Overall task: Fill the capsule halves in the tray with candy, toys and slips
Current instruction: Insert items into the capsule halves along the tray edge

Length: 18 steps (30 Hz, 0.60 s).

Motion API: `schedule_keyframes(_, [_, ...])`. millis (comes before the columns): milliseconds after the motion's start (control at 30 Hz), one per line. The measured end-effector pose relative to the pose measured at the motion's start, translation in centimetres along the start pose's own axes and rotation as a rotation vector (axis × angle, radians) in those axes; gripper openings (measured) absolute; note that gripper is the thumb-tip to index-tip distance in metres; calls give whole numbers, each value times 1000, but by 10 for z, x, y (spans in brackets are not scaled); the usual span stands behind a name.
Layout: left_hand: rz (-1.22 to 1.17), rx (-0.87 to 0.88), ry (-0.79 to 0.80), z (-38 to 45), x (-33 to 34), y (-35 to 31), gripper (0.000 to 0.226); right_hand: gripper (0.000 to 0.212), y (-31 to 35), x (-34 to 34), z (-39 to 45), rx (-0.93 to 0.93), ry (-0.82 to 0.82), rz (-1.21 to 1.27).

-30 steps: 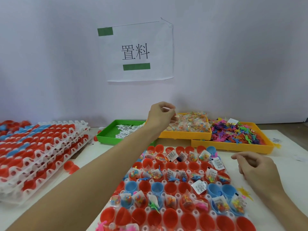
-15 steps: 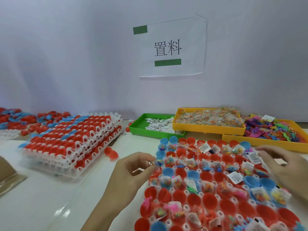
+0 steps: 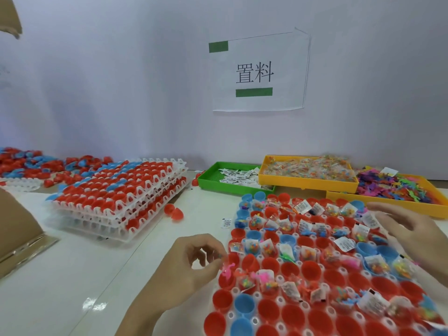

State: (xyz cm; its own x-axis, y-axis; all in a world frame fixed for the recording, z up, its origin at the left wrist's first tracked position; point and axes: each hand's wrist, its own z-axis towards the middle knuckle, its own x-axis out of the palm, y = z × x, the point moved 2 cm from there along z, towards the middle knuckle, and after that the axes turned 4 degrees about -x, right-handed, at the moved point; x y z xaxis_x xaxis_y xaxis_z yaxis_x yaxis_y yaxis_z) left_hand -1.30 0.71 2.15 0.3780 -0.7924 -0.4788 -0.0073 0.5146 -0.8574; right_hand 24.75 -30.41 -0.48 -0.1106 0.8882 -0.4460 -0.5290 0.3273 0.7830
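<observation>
Head view: the left hand (image 3: 191, 267) is curled at the edge of the capsule tray (image 3: 281, 299), fingertips pinched together, what is gripped cannot be told; the right hand (image 3: 412, 229) is spread flat, fingers apart, above the filled capsule halves (image 3: 327, 241).

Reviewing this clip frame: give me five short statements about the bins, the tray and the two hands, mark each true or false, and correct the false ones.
1. The green bin holds paper slips. True.
2. Every capsule half in the working tray is already filled. False: many red and blue halves, especially in the nearest rows, are empty.
3. The left hand is at the tray's left edge, fingertips by a pink toy. True.
4. The right hand grips a candy packet. False: its fingers are spread over the tray and hold nothing visible.
5. The stack of white trays stands to the right of the yellow bins. False: it stands to their left.
</observation>
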Motion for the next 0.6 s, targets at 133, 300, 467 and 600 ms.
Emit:
schedule_keyframes(133, [49, -3, 102, -1, 2, 1, 12, 27, 14, -3, 0, -82, 35, -27])
schedule_keyframes(300, [85, -56, 172, 2, 5, 6, 9, 25, 21, -4, -1, -126, 4, -95])
schedule_keyframes(467, [61, -73, 173, 2, 2, 5, 14, 24, 21, -6, -3, -128, -13, -88])
schedule_keyframes(600, [0, -82, 165, 3, 2, 3, 17, 24, 22, -7, -2, -113, -13, -129])
